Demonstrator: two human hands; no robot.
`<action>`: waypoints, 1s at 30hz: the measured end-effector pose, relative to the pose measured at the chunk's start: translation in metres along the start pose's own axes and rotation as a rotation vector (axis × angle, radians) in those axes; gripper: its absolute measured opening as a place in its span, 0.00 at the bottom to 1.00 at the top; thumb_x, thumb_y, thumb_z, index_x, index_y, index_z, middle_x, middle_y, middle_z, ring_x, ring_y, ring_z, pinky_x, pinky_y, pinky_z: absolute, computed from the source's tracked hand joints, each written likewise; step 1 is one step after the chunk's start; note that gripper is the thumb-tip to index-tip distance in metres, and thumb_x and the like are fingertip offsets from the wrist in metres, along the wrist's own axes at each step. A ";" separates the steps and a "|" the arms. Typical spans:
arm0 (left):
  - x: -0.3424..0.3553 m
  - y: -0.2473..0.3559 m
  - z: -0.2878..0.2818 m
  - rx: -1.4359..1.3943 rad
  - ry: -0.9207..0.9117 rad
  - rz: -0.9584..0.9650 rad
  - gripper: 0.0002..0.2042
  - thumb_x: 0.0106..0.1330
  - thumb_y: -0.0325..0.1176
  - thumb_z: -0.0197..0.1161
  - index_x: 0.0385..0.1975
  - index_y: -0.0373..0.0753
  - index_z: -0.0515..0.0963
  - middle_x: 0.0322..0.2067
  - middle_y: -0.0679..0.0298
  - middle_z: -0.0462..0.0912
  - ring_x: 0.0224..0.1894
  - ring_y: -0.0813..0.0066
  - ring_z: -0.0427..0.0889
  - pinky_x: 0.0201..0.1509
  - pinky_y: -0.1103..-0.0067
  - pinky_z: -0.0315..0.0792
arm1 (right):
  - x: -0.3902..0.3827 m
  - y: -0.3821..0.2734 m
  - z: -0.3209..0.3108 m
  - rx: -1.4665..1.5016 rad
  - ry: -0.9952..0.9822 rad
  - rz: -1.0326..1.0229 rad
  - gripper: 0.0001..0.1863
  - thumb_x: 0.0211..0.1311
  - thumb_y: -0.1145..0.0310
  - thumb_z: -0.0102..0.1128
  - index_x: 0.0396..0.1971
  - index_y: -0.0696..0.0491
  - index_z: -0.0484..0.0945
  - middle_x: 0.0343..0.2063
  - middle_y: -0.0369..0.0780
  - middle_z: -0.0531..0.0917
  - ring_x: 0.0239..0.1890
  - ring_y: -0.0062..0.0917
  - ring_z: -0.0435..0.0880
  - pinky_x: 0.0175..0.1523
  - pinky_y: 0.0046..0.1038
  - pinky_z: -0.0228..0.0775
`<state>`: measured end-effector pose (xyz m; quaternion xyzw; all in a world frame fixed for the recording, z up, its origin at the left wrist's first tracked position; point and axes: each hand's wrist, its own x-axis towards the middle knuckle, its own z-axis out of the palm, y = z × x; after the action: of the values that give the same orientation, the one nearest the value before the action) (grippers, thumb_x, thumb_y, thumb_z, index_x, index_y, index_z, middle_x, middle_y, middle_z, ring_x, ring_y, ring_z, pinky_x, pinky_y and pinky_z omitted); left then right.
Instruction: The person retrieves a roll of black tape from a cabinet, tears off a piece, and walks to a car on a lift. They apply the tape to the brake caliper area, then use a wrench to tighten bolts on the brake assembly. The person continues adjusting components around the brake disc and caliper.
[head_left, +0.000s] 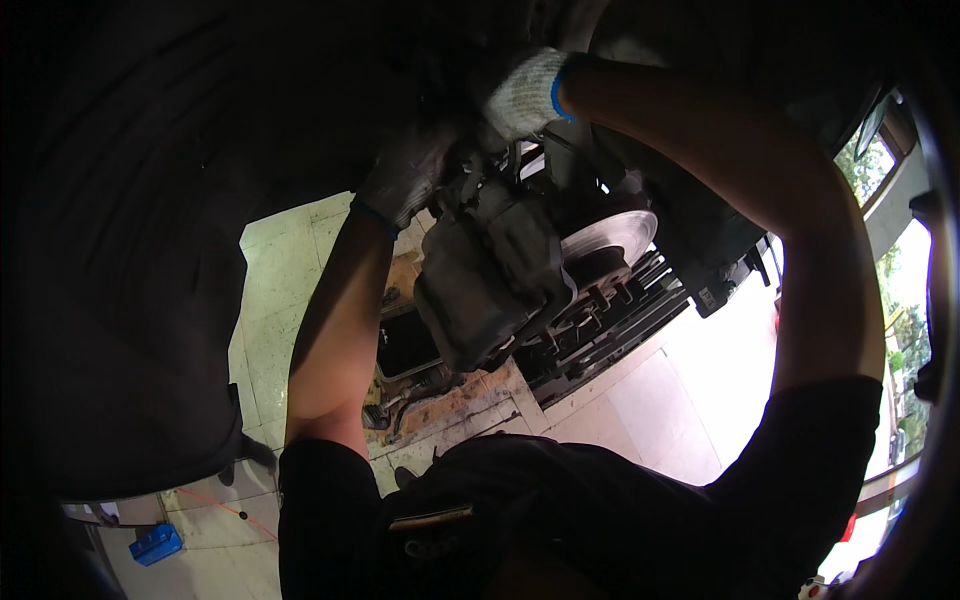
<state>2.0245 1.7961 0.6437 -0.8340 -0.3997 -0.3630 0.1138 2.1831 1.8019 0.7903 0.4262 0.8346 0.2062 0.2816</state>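
Both my arms reach up into a dark wheel well. My left hand point(408, 180), in a dark-looking work glove, is at the shadowed parts above the brake caliper point(490, 265); its fingers are lost in the dark. My right hand point(525, 95), in a pale knitted glove with a blue cuff, is higher and further right, and its fingers are hidden among the dark suspension parts. Below and between the hands hangs the bulky caliper, beside a shiny brake disc point(615, 238). What either hand touches or holds cannot be made out.
A dark wheel-arch liner point(130, 250) curves round on the left. Below lie a recessed pit point(405, 345) and dark metal rails point(610, 330) set in the tiled floor point(640, 400). A blue box point(156, 543) stands at the lower left. Windows point(905, 330) show at the right.
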 end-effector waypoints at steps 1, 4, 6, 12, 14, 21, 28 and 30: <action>0.002 0.001 -0.002 -0.163 -0.098 -0.093 0.14 0.71 0.32 0.53 0.54 0.42 0.77 0.39 0.57 0.82 0.38 0.64 0.81 0.41 0.71 0.77 | 0.000 0.003 0.002 -0.024 -0.005 -0.014 0.14 0.70 0.58 0.56 0.42 0.50 0.87 0.37 0.39 0.87 0.36 0.27 0.85 0.45 0.33 0.79; 0.005 0.003 -0.009 -0.489 -0.188 -0.159 0.13 0.75 0.31 0.50 0.52 0.39 0.78 0.33 0.62 0.84 0.30 0.75 0.78 0.36 0.77 0.76 | 0.008 0.009 0.012 -0.080 -0.024 -0.061 0.14 0.71 0.61 0.55 0.38 0.53 0.86 0.33 0.39 0.87 0.32 0.26 0.84 0.40 0.30 0.80; 0.008 0.002 -0.009 -0.665 -0.236 -0.305 0.13 0.76 0.32 0.49 0.52 0.39 0.79 0.33 0.64 0.84 0.30 0.77 0.77 0.36 0.78 0.75 | 0.014 0.015 0.017 -0.084 -0.044 -0.068 0.14 0.71 0.62 0.54 0.37 0.53 0.86 0.31 0.39 0.86 0.30 0.26 0.83 0.38 0.29 0.80; 0.013 -0.004 0.012 -0.971 -0.031 -0.218 0.14 0.76 0.36 0.51 0.49 0.38 0.81 0.33 0.69 0.83 0.31 0.80 0.77 0.36 0.81 0.74 | 0.021 0.028 0.014 -0.016 -0.098 -0.045 0.13 0.70 0.62 0.55 0.39 0.53 0.85 0.34 0.39 0.86 0.33 0.26 0.83 0.40 0.30 0.80; 0.011 -0.008 0.021 -1.088 0.025 -0.248 0.13 0.75 0.38 0.53 0.47 0.38 0.81 0.33 0.67 0.83 0.32 0.79 0.79 0.36 0.81 0.74 | 0.020 0.031 0.010 0.001 -0.106 -0.042 0.13 0.70 0.62 0.55 0.39 0.53 0.85 0.34 0.39 0.85 0.33 0.27 0.83 0.41 0.30 0.79; 0.007 -0.016 0.033 -1.660 -0.202 -0.543 0.13 0.72 0.37 0.57 0.46 0.37 0.81 0.41 0.61 0.84 0.44 0.74 0.82 0.49 0.76 0.77 | 0.023 0.040 0.001 0.050 -0.118 -0.023 0.13 0.70 0.61 0.55 0.41 0.53 0.84 0.37 0.40 0.85 0.36 0.27 0.82 0.43 0.31 0.78; 0.018 -0.016 0.015 -1.386 -0.291 -0.494 0.15 0.73 0.35 0.55 0.51 0.34 0.79 0.46 0.58 0.84 0.47 0.69 0.82 0.52 0.72 0.78 | 0.028 0.041 -0.007 0.064 -0.131 -0.012 0.13 0.69 0.61 0.56 0.43 0.53 0.83 0.39 0.40 0.84 0.39 0.28 0.82 0.45 0.31 0.77; 0.031 -0.023 0.001 -1.161 -0.428 -0.324 0.16 0.75 0.37 0.51 0.54 0.34 0.78 0.48 0.55 0.83 0.49 0.67 0.82 0.53 0.70 0.79 | 0.028 0.040 -0.008 0.070 -0.139 -0.013 0.13 0.69 0.61 0.56 0.44 0.53 0.83 0.40 0.41 0.84 0.39 0.28 0.81 0.46 0.32 0.77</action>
<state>2.0213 1.8298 0.6623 -0.7430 -0.2727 -0.3584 -0.4952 2.1887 1.8469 0.8114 0.4436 0.8224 0.1452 0.3253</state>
